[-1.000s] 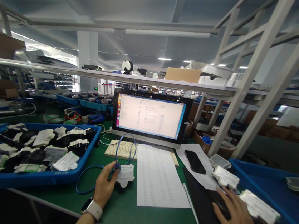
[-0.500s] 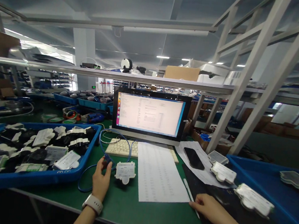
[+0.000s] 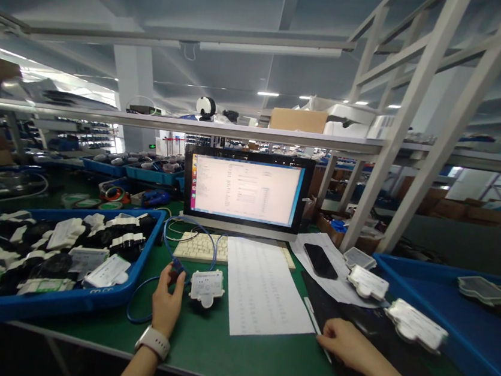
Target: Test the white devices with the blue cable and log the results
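Note:
My left hand [image 3: 166, 304], with a white watch on its wrist, pinches the plug end of a blue cable [image 3: 189, 247] just left of a small white device [image 3: 206, 285] lying on the green bench. The plug is apart from the device. My right hand [image 3: 344, 343] rests with fingers curled at the near edge of a printed sheet [image 3: 261, 286], fingertips on a white pen [image 3: 316, 328] beside the black mat [image 3: 361, 327]. Whether it grips the pen is unclear.
A blue tray [image 3: 97, 300] of black and white devices sits at the left. A monitor [image 3: 245, 190], keyboard [image 3: 198, 245], phone [image 3: 320, 260] and several white devices [image 3: 416, 324] lie ahead; another blue tray [image 3: 458, 308] stands at the right.
My left hand pulled the blue plug out of the white device and drew it left. My right hand left the black mat and came to the pen by the sheet.

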A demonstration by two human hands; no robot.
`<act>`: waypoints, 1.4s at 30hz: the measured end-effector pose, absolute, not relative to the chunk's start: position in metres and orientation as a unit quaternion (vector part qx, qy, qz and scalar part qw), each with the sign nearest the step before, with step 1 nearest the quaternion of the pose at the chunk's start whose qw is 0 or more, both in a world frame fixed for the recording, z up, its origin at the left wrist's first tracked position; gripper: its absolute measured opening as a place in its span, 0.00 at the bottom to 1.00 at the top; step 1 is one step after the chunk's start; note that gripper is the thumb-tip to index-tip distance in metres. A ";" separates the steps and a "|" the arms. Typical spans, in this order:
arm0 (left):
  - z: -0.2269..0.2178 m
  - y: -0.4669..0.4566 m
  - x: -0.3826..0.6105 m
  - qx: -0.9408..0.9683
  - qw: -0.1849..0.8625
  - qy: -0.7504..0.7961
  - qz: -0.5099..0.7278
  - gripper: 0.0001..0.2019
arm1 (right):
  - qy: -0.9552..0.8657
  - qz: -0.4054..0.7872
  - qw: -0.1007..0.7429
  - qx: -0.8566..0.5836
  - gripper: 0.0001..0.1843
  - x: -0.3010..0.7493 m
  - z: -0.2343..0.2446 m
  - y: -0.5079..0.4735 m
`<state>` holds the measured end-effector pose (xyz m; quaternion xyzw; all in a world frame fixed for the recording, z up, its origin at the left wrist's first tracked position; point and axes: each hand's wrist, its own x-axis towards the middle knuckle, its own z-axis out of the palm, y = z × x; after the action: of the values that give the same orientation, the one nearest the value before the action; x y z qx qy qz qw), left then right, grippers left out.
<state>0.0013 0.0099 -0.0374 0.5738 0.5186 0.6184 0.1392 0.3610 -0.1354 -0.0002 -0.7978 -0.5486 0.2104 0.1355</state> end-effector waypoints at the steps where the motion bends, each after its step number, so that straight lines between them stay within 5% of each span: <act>1: -0.037 0.010 0.001 0.574 0.140 0.518 0.619 0.24 | -0.547 0.214 0.140 -0.797 0.08 0.359 0.002 -0.135; 9: -0.036 0.008 0.003 0.567 0.149 0.513 0.627 0.24 | -0.552 0.309 0.187 -0.751 0.08 0.339 0.013 -0.125; 19: -0.038 0.012 0.001 0.548 0.168 0.518 0.635 0.25 | -0.570 0.479 0.451 -0.492 0.06 0.257 0.063 -0.113; 22: -0.038 0.012 0.001 0.545 0.178 0.519 0.633 0.26 | -0.583 0.498 0.497 -0.407 0.13 0.237 0.074 -0.111; 28: -0.034 0.013 0.001 0.542 0.159 0.529 0.633 0.27 | -0.736 0.210 0.432 -0.477 0.11 0.181 0.043 -0.069; 31: -0.034 0.014 -0.001 0.545 0.146 0.539 0.625 0.29 | -0.771 0.112 0.324 -0.537 0.35 0.160 0.015 -0.043; 33: -0.034 0.015 -0.002 0.545 0.139 0.546 0.621 0.30 | -0.783 0.084 0.292 -0.543 0.38 0.152 0.001 -0.030; 42: -0.023 0.012 -0.002 0.559 0.119 0.592 0.569 0.34 | -0.712 -0.050 0.398 -0.575 0.29 0.219 0.014 -0.052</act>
<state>-0.0025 0.0121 -0.0230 0.5587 0.5917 0.5688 0.1194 0.2191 -0.0522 0.0136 -0.5755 -0.7124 -0.0503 0.3984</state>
